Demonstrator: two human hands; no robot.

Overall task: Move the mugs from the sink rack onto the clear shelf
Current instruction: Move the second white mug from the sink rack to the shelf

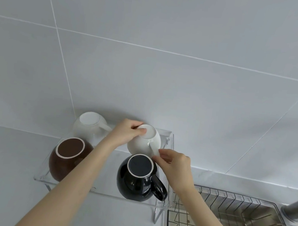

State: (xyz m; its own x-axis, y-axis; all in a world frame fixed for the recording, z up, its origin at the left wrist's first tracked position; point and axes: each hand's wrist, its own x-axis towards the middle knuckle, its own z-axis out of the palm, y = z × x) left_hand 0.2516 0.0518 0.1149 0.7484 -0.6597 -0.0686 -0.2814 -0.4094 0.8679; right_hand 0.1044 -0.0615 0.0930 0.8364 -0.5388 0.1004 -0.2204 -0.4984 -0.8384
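Several mugs stand upside down on the clear shelf (101, 191): a white mug (88, 124) at the back left, a brown mug (63, 160) at the front left, a black mug (136, 179) at the front right. A second white mug (143, 142) is at the back right, slightly tilted. My left hand (125, 132) grips its upturned base. My right hand (174, 163) pinches its handle. The sink rack (234, 217) at the lower right holds no mugs in its visible part.
A tiled grey wall rises behind the shelf. The wire rack sits over a steel sink at the lower right. A grey tap (295, 209) shows at the right edge. The counter lies below the shelf's legs.
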